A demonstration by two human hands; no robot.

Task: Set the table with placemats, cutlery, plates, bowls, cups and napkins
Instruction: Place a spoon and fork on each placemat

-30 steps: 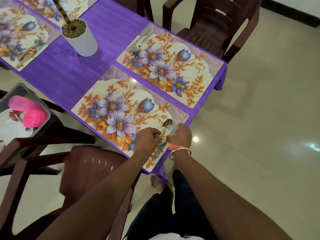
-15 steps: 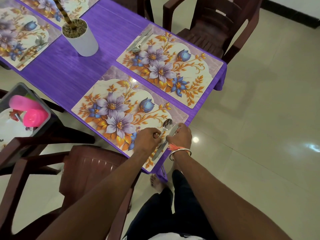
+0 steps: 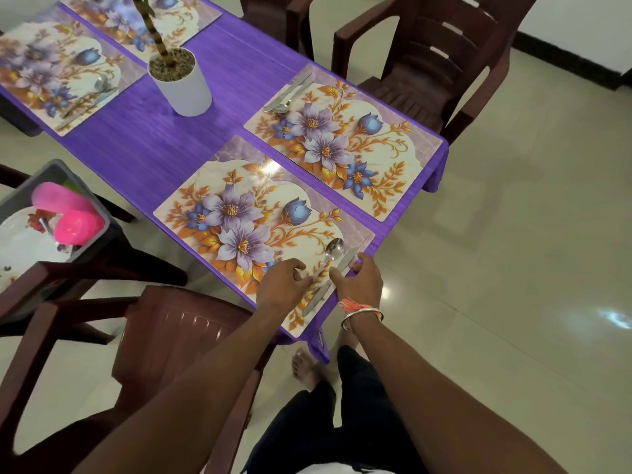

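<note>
Tub [image 3: 34, 181] far left, holding pink cups [image 3: 73, 224] and plates [image 3: 20, 241], well apart from the work. Near placemat [image 3: 239, 186] on the purple desk [image 3: 136, 148].

Left hand [image 3: 284, 285]: fingers loosely curled, tips at the near end of the spoon [image 3: 331, 256]; pinch or mere touch, cannot tell.

Spoon and knife [image 3: 347, 261] lie side by side at the mat's right edge, long axes parallel, handles toward the person, bowl and blade pointing away and right.

Right hand [image 3: 360, 285] arches open over the knife, thumb one side, fingers the other, gripping nothing. Cutlery sits between the hands, both equally near.
</note>
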